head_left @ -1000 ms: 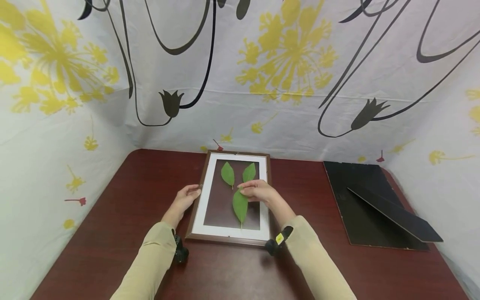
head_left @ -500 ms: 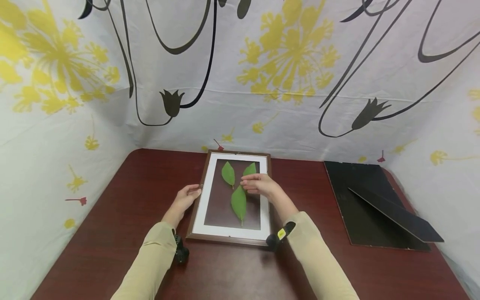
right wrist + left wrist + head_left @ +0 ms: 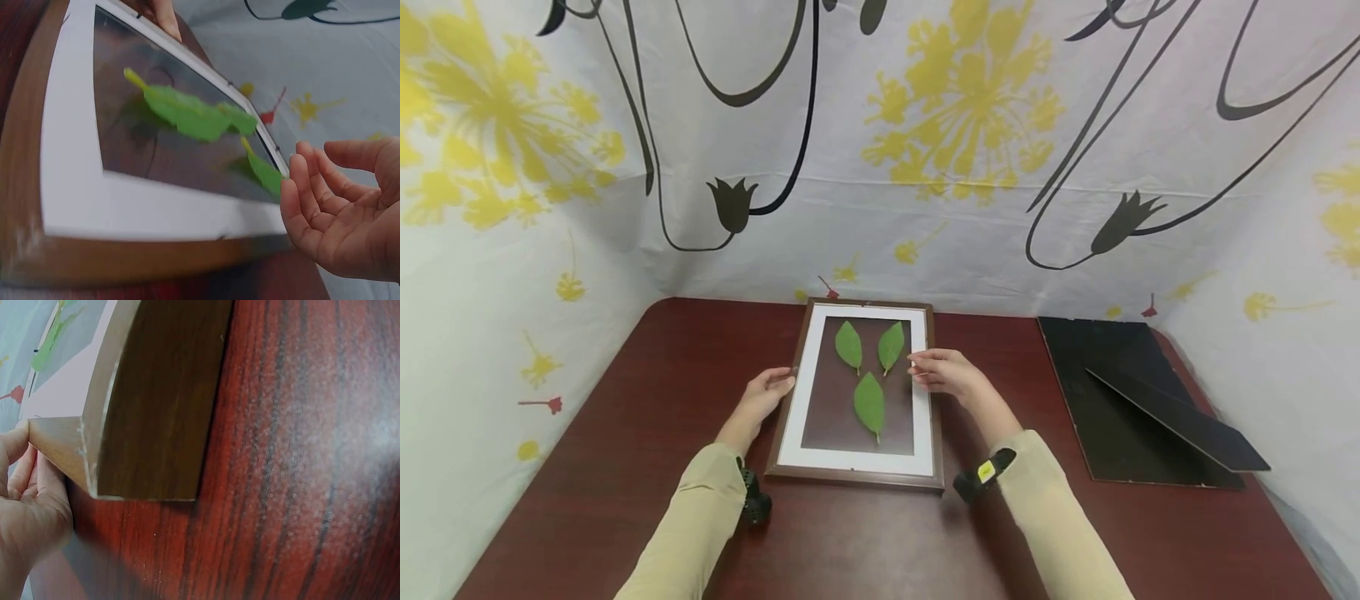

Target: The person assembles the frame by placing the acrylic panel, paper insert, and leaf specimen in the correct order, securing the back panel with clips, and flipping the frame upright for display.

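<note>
Left hand [image 3: 763, 394]: at the left rail of a brown wooden frame [image 3: 854, 478], gripping it, thumb at the rim, fingers bent against the outer side. Right hand [image 3: 946, 372]: over the frame's right side, fingers loosely bent, thumb held wide of them; whether it touches the frame cannot be told.

Leaves, green, three, inside the frame upon a dark central panel [image 3: 831, 408]: far-left leaf [image 3: 848, 344]; far-right leaf [image 3: 891, 346], just left of the right fingertips; near leaf [image 3: 869, 404], between and below the other two. All stems point nearward. White border [image 3: 850, 458] around the panel.

Beige sleeves [image 3: 692, 508], two, each with a black wrist device [image 3: 754, 500] at the cuff.

Table [image 3: 850, 550], dark red wood grain, beneath the frame. At its right, black board [image 3: 1075, 400], flat; second black board [image 3: 1176, 421] askew upon it, reaching past its right edge.

Far side, left and right: white cloth [image 3: 835, 208], printed with yellow blooms and dark stems.
</note>
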The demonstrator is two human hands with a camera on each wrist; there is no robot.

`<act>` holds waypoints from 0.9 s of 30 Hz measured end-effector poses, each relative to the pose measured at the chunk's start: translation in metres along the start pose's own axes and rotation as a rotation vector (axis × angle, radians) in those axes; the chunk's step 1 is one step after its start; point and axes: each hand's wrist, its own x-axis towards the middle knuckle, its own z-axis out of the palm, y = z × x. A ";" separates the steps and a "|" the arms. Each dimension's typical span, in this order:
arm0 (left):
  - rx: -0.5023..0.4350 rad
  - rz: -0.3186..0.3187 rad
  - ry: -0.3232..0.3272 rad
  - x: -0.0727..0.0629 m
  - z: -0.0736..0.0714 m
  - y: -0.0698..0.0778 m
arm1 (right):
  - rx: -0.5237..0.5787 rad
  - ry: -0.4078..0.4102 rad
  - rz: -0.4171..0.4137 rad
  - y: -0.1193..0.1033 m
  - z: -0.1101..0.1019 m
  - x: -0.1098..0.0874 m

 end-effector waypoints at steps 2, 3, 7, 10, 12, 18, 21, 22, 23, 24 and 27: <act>-0.011 -0.011 -0.007 -0.001 0.001 0.000 | 0.010 -0.001 0.001 0.006 -0.010 -0.004; -0.017 -0.031 -0.014 -0.002 0.002 0.001 | 0.013 -0.002 0.002 0.010 -0.016 -0.007; -0.033 -0.047 -0.008 -0.004 0.004 0.001 | 0.001 0.017 0.012 0.022 -0.047 -0.022; -0.033 -0.049 -0.004 -0.005 0.005 -0.001 | -0.059 0.072 0.031 0.029 -0.079 -0.035; -0.034 -0.045 -0.001 -0.003 0.004 -0.003 | -0.125 0.139 0.053 0.032 -0.101 -0.047; -0.030 -0.033 0.008 -0.002 0.001 -0.006 | -0.205 0.317 0.130 0.039 -0.162 -0.080; -0.023 -0.042 0.009 -0.001 -0.001 -0.006 | -0.164 0.353 0.151 0.040 -0.186 -0.097; -0.018 -0.042 0.007 -0.001 -0.001 -0.006 | -0.159 0.372 0.156 0.041 -0.193 -0.102; -0.021 -0.039 0.008 -0.001 -0.001 -0.006 | -0.150 0.396 0.162 0.042 -0.198 -0.106; -0.025 -0.035 0.008 -0.001 -0.002 -0.007 | -0.140 0.418 0.165 0.043 -0.204 -0.110; -0.039 -0.028 0.008 0.000 -0.002 -0.007 | -0.046 0.513 0.159 0.047 -0.216 -0.120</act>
